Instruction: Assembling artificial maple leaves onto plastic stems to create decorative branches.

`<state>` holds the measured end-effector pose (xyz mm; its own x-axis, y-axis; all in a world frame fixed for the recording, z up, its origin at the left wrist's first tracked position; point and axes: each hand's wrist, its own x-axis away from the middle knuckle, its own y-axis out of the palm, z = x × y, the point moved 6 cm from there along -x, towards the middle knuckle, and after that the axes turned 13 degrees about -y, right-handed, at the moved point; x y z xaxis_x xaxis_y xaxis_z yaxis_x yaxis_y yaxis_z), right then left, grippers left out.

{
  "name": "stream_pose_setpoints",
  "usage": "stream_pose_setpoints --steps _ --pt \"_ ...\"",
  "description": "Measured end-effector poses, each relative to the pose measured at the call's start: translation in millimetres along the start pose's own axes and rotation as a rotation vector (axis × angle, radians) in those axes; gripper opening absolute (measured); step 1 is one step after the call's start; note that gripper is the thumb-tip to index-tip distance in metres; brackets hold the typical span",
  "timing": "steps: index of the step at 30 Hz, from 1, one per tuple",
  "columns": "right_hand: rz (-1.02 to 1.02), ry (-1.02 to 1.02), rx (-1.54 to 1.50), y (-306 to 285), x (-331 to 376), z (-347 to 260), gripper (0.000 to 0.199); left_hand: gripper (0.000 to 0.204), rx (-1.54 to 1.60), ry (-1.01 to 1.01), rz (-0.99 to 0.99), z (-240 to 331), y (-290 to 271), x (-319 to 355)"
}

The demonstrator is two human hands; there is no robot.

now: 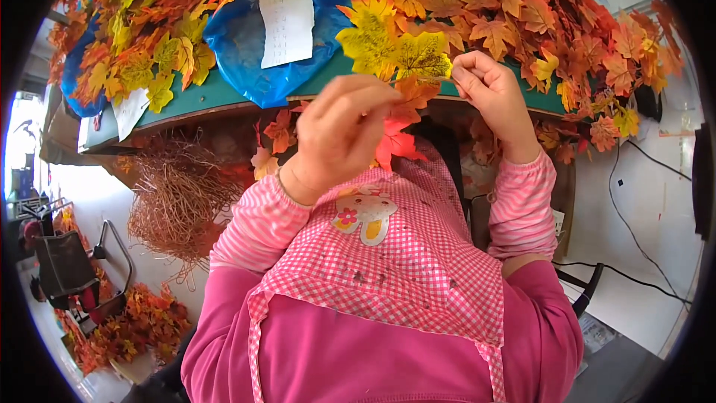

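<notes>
Between my two hands is a string of artificial maple leaves, with yellow leaves (373, 37) above and a red leaf (395, 143) hanging below. A thin stem runs across there toward my right hand (494, 93), whose thumb and fingers pinch its end beside a yellow leaf. Slightly lower, my left hand (339, 130) is curled closed near the stem's other end. Motion blurs its fingers, and what they hold is hidden.
Orange maple leaves (492, 30) heap along the green table (201, 101). A blue plastic bag (257, 82) carries a white paper slip (287, 24). Brown wire stems (175, 201) hang in a bundle below the table edge at left. More leaves (149, 321) lie near the floor.
</notes>
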<state>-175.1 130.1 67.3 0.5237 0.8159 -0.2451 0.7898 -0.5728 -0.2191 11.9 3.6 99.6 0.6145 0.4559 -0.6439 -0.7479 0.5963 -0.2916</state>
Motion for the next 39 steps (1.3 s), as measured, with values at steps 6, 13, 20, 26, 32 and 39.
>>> stream_pose_setpoints --steps 6,13,20,26,32,39 --pt "-0.112 -0.159 -0.076 6 3 -24 0.008 0.025 0.15 -0.517 -0.335 -31 37 -10" --pt "-0.037 -0.323 0.0 -1 -4 -14 0.013 0.035 0.249 -0.784 -0.494 -64 49 15" --pt "-0.093 -0.153 0.112 4 -6 7 0.014 0.036 -0.155 -0.226 -0.007 -21 17 -12" --pt "-0.144 -0.042 0.125 11 -8 4 0.011 0.034 0.014 0.151 -0.187 27 45 4" --pt "-0.171 0.089 -0.187 23 1 0 0.01 0.033 -0.241 -0.032 -0.172 -9 71 12" --pt "-0.265 0.298 -0.385 41 8 13 0.012 0.031 -0.247 0.008 -0.236 -23 58 22"
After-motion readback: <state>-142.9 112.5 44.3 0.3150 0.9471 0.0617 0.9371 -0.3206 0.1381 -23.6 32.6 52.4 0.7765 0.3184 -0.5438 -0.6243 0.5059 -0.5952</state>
